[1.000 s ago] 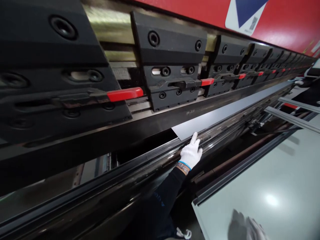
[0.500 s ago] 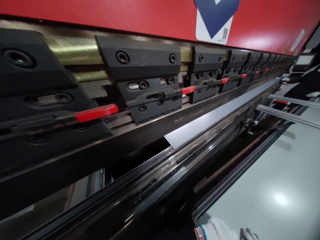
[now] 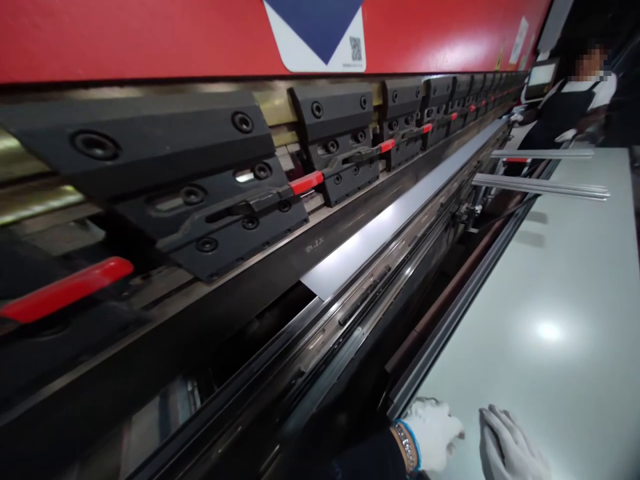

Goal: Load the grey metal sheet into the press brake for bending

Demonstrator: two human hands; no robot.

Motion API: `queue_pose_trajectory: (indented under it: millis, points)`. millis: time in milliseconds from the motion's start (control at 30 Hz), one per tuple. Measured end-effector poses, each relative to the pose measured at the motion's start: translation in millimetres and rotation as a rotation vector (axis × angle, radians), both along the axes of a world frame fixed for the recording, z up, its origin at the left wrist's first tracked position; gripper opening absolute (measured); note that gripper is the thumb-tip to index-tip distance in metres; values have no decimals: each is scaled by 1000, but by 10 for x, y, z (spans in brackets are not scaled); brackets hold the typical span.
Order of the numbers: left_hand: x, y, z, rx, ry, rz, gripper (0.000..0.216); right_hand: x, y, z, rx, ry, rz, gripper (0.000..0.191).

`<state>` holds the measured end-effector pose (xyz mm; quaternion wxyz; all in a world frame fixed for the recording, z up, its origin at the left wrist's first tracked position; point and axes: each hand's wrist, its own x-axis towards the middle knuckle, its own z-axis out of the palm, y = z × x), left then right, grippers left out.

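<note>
Both hands lie at the bottom of the view on the near corner of the sheet (image 3: 550, 280): the left hand (image 3: 433, 433), in a white glove with a band at the wrist, is curled loosely at the sheet's edge beside the press, and the right hand (image 3: 510, 443), also gloved, rests flat with its fingers together just beside it; neither is pinching anything that I can see. By my reading this is a holding step, the hands steadying the sheet in front of the press rather than lifting it. Any shift from here would call for an even push or pull from both hands along the edge, kept clear of the gap under the punch, and in time with the person (image 3: 565, 113) standing at the far end. The sheet is large, pale grey and glossy, with a lamp's glare on it, and it runs away from the hands beside the press. Two bars (image 3: 540, 187) cross its far part. A narrow grey strip (image 3: 400, 227) lies along the die under the black punch; I cannot tell whether it is joined to the sheet. Above it sit black clamps (image 3: 200, 193) with red levers (image 3: 306, 182), under a red beam (image 3: 150, 33)
</note>
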<state>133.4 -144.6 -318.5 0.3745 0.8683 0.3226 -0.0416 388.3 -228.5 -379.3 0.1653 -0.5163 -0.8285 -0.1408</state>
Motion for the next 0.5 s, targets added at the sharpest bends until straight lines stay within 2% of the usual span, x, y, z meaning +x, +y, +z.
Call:
queue_pose_trajectory:
  millis: [100,167,300,400,500]
  points:
    - [-20,36,231,-27,16,11,46,-118,-15,307,8,-129,28,45]
    - [-27,59,376,-44,21,11,46,-159,-23,447,-8,-136,-32,44]
    - [-31,95,628,-73,39,6,48,-171,-27,574,-76,-138,-70,46]
    - [-35,115,789,-86,46,1,50,-170,-22,656,-102,-113,-152,47]
    - [-42,135,924,-83,48,-8,50,-203,-10,805,-172,26,-185,49]
